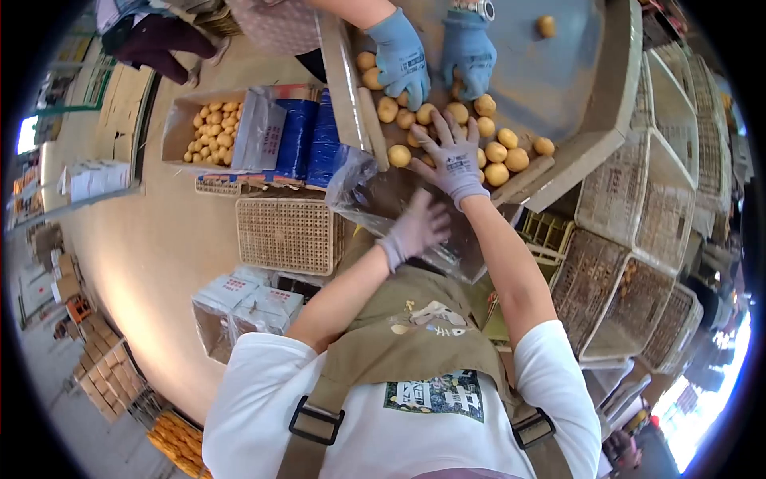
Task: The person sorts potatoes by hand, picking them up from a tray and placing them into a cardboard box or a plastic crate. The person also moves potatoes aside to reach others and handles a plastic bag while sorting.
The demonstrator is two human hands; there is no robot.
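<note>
My right hand [453, 158], in a pale grey glove, lies with fingers spread over round yellow-tan fruits [496, 174] at the near end of a large sorting tray [550, 88]. Just below the tray's lip, my left hand [416, 227], gloved alike, hovers with fingers apart and nothing in them; motion smears it a little. Under it is a box lined with clear plastic [375, 191], its inside partly hidden. Across the tray, a co-worker's two blue-gloved hands [401, 64] touch more fruits.
On the left stands a plastic-lined carton of the same fruits [214, 132], beside blue-wrapped stacks [297, 136]. Below it are a woven-pattern plastic crate [286, 235] and white cartons [247, 307]. Stacked crates [610, 191] line the right side. Another person's legs [163, 48] show at upper left.
</note>
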